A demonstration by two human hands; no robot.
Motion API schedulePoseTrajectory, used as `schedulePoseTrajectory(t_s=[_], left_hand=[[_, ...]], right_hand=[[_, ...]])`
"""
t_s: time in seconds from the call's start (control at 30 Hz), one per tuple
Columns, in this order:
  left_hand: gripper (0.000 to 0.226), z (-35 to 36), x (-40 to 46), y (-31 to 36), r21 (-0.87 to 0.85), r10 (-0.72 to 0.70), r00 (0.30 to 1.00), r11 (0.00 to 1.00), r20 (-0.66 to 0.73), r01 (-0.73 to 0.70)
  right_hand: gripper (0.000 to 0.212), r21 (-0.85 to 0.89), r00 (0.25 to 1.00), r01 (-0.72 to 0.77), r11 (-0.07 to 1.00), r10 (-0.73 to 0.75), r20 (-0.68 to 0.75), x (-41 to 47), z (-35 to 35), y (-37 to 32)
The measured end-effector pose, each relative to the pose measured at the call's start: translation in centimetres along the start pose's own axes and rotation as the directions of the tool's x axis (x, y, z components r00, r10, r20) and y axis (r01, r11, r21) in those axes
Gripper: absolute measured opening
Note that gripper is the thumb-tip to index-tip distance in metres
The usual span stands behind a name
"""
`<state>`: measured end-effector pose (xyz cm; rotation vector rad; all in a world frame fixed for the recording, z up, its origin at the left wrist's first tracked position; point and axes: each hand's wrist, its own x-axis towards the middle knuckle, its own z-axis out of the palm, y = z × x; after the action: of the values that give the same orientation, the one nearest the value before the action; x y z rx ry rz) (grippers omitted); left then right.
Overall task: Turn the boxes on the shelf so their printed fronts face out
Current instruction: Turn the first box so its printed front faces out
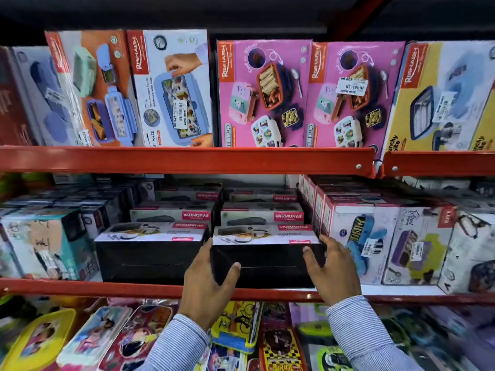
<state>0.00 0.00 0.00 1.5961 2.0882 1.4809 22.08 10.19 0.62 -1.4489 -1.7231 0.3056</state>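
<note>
Head view, middle shelf (160,289). Black box (267,263) at centre, long axis running 9 to 3 o'clock, plain black side facing out, printed face on top. Left hand (209,282) at box's 9 o'clock end, fingers spread, thumb pressed on black side. Right hand (332,266) at 3 o'clock end, fingers curled round corner. Both hands grip box, equally near. Twin box (151,257) just beside at 9 o'clock, also black side out. Readable: "VARMORA" on box tops; "RISHABH" on pink box (263,95) at 12 o'clock.

RISHABH: pink box (263,95); VARMORA: black box (263,250) top; 479.00, likely: blue box (174,89) sticker
</note>
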Motion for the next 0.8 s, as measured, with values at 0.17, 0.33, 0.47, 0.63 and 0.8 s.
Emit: schedulePoseTrajectory(t_s=[0.17, 0.33, 0.47, 0.63, 0.8], left_hand=[[0.084, 0.9, 0.2, -0.1, -0.048, -0.032, 0.999, 0.998, 0.042, 0.034], [0.095, 0.5, 0.1, 0.3, -0.151, -0.080, 0.997, 0.985, 0.013, 0.081], [0.057, -0.9, 0.4, 0.8, -0.289, -0.103, 0.995, 0.952, -0.003, 0.098], [0.081, -1.8, 1.7, 0.5, -0.572, -0.265, 0.964, 0.787, 0.022, 0.230], [0.041, -1.6, 1.9, -0.4, -0.496, -0.362, 0.929, 0.822, -0.076, 0.280]], right_hand=[[0.062, 0.197, 0.982, -0.150, 0.969, 0.123, 0.141, 0.4, -0.3, 0.0], [0.068, 0.455, 0.968, -0.245, 0.856, 0.187, 0.169, 0.4, -1.6, 0.9], [0.031, 0.626, 0.972, -0.234, 0.744, 0.179, 0.150, 0.2, -2.9, 1.3], [0.028, 0.716, 0.970, -0.236, 0.657, 0.201, 0.135, -0.3, -3.6, 1.7], [0.019, 0.663, 0.981, -0.174, 0.728, 0.190, 0.049, -0.2, -2.3, 3.2]])
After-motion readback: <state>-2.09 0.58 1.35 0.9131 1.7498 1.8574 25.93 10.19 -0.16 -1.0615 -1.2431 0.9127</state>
